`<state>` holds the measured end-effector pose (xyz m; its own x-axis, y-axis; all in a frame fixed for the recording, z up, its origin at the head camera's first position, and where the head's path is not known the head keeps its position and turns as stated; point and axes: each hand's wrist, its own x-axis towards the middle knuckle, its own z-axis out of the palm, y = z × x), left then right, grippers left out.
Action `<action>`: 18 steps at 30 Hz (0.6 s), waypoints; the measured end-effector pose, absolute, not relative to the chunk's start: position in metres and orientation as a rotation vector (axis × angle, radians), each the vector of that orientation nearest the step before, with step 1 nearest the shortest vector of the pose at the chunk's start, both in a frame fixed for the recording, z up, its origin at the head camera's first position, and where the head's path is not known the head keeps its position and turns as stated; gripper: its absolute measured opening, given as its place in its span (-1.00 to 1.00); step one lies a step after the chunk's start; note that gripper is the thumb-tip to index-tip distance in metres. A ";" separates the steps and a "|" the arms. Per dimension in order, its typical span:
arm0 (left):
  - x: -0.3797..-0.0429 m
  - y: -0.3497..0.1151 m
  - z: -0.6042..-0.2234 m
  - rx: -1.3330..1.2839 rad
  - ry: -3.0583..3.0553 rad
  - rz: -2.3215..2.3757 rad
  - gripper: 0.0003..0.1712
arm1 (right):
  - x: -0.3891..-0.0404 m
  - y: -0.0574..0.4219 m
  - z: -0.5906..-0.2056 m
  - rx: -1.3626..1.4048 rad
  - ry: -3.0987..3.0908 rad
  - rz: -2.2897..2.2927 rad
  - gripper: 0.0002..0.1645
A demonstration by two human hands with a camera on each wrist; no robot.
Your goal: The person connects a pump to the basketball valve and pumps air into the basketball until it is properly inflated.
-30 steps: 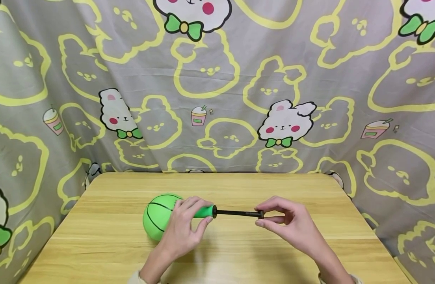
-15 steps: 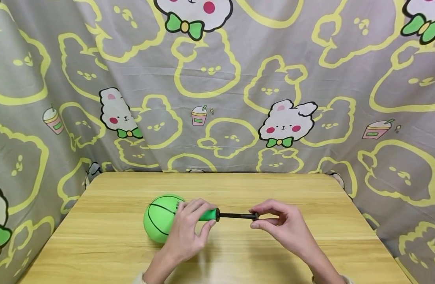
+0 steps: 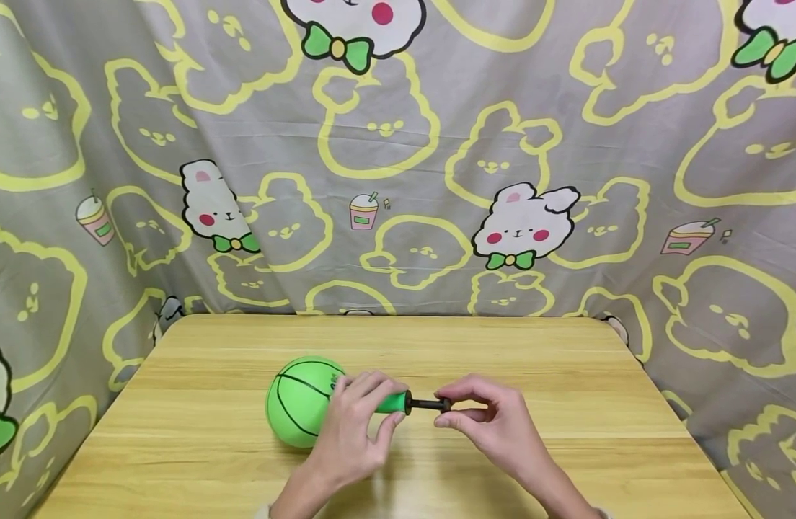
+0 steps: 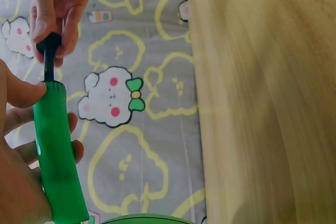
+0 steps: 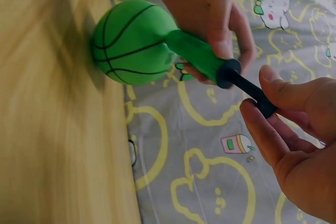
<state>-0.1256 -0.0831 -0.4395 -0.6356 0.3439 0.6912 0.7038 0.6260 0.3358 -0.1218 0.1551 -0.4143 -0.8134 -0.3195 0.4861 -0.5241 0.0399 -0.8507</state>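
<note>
A green ball with black basketball lines [image 3: 301,404] sits on the table, left of centre. My left hand [image 3: 355,425] grips the green barrel of a hand pump [image 4: 56,150], fingers wrapped around it. The barrel's far end points at the ball in the right wrist view [image 5: 134,43]; whether a needle joins them is too small to tell. With thumb and fingers my right hand [image 3: 492,425] pinches the black end knob of the pump's plunger [image 5: 265,107]. A short stretch of black rod shows between the knob and the barrel.
The light wood table [image 3: 534,346] spreads around the hands. Behind it and at both sides hangs a grey curtain [image 3: 398,252] printed with yellow outlines and white rabbits.
My right hand has moved left, pushing the plunger rod further into the barrel. The left hand, pump and ball have shifted slightly right and nearer to me.
</note>
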 end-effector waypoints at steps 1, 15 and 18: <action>-0.125 -0.082 -0.440 -0.822 -2.262 -0.807 -0.69 | -0.122 0.154 -0.416 0.885 -2.134 1.872 -0.67; -0.124 -0.078 -0.442 -0.870 -2.287 -0.819 -0.72 | -0.121 0.144 -0.423 0.915 -2.120 1.862 -0.67; -0.126 -0.081 -0.443 -0.882 -2.276 -0.816 -0.72 | -0.121 0.145 -0.421 0.905 -2.171 1.864 -0.68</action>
<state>-0.1263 -0.0809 -0.4425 -0.6267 0.3882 0.6757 0.7289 0.5985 0.3323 -0.1207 0.1445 -0.4206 -0.8093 -0.3469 0.4740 -0.5210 0.0513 -0.8520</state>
